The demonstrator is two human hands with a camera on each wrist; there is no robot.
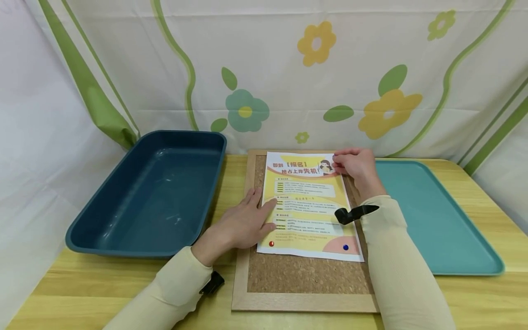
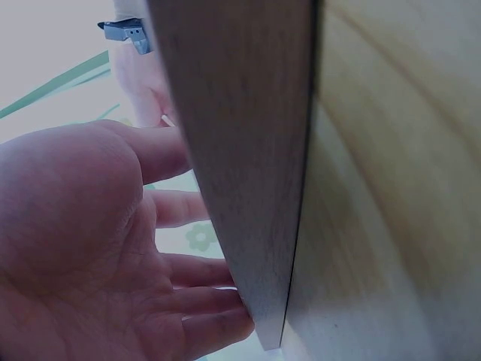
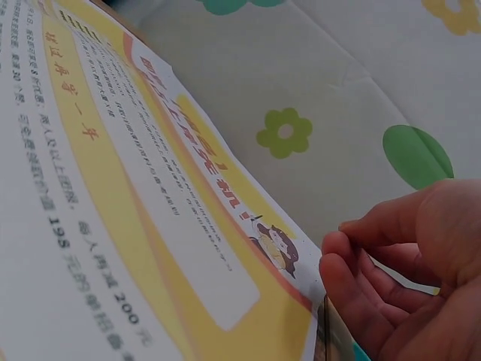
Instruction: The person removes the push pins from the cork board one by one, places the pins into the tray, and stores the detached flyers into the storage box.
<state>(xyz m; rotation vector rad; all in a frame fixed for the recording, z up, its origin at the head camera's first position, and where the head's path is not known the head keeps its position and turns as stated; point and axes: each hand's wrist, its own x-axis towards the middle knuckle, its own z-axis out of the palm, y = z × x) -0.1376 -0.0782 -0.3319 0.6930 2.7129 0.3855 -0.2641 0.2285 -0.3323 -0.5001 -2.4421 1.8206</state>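
A yellow and white printed flyer [image 1: 309, 183] lies on a wood-framed cork board [image 1: 305, 279]. A red pushpin [image 1: 271, 244] and a blue pushpin [image 1: 345, 247] sit in its lower corners. My left hand [image 1: 245, 222] rests with spread fingers across the flyer's left edge and the board's frame [image 2: 233, 150]. At the flyer's top right corner, my right hand [image 1: 356, 167] pinches what looks like a small purple pushpin [image 1: 334, 157]. In the right wrist view, the fingertips [image 3: 338, 278] meet beside that corner and mostly hide what is between them.
On the left stands a deep dark blue tub [image 1: 144, 201]. A flat teal tray [image 1: 441, 220] lies to the right, partly behind my right forearm. Both are on a wooden table [image 1: 82, 284], with a flower-patterned cloth [image 1: 280, 73] hanging behind.
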